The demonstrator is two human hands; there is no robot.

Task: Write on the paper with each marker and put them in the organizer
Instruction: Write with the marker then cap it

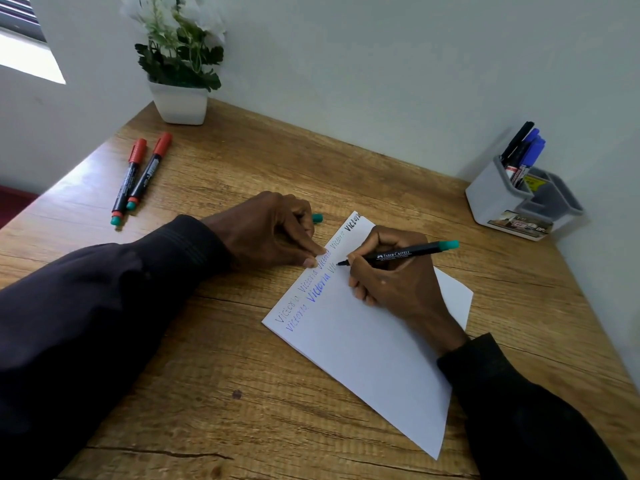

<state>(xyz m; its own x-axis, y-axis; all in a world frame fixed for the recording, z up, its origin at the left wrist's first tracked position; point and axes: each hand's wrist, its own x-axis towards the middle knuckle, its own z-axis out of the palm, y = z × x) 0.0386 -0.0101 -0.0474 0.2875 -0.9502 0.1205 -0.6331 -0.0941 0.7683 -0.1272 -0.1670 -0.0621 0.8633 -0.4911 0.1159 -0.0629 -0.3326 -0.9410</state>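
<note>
Two hands work at the paper (363, 341): the right hand (398, 285) pinches a black marker (398, 254) between thumb and curled fingers, tip on the sheet just ahead of them. The left hand (266, 233) curls round a teal cap (317, 218), fingertips (318, 251) pressing the paper's edge. Red-capped markers (147, 172) lie beyond its knuckles; the organizer (491, 199) stands past the right hand.

Potted white flowers (178, 60), window (20, 39).

The left hand (270, 230) hides most of what looks like a teal cap (317, 218); the organizer (491, 200) label is unreadable.
</note>
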